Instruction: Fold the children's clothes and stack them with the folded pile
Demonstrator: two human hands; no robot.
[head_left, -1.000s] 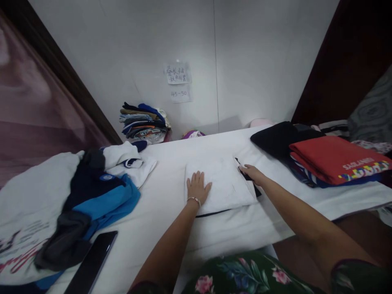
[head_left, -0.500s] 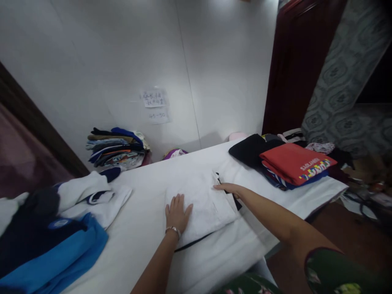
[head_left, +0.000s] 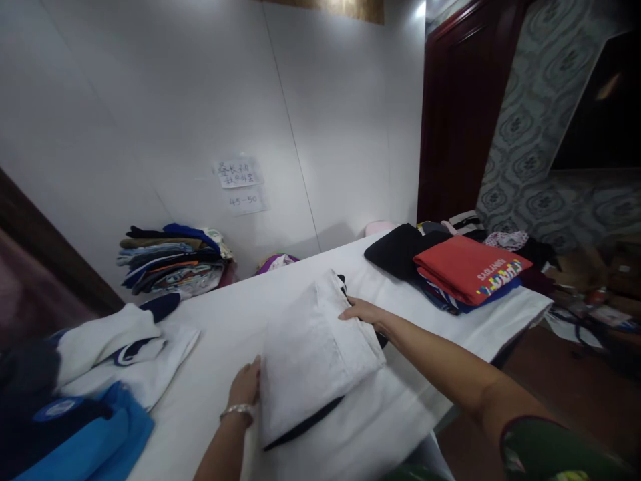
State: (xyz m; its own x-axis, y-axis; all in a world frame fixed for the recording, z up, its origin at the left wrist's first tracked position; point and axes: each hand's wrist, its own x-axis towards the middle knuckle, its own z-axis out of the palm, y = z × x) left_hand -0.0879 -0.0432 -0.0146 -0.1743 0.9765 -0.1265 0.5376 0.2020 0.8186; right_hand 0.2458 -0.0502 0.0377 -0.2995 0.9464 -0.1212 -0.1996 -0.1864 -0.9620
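Observation:
A folded white garment (head_left: 318,361) with black parts showing along its lower edge is partly raised from the white-covered table (head_left: 220,374). My left hand (head_left: 247,386) is at its left edge, the fingertips tucked behind the cloth and hidden. A bracelet circles that wrist. On the other side, my right hand (head_left: 363,314) grips the right edge, thumb on top and the other fingers underneath, beside a strip of black cloth.
A pile with a red folded garment (head_left: 465,264) on top and a black folded garment (head_left: 395,254) lie at the right. Loose white, navy and blue clothes (head_left: 110,427) cover the left side. Behind the table is a tall clothes stack (head_left: 173,260) against the wall.
My left hand has gone from lying flat on the white garment to its left edge. The garment is now lifted and tilted, while my right hand keeps its hold.

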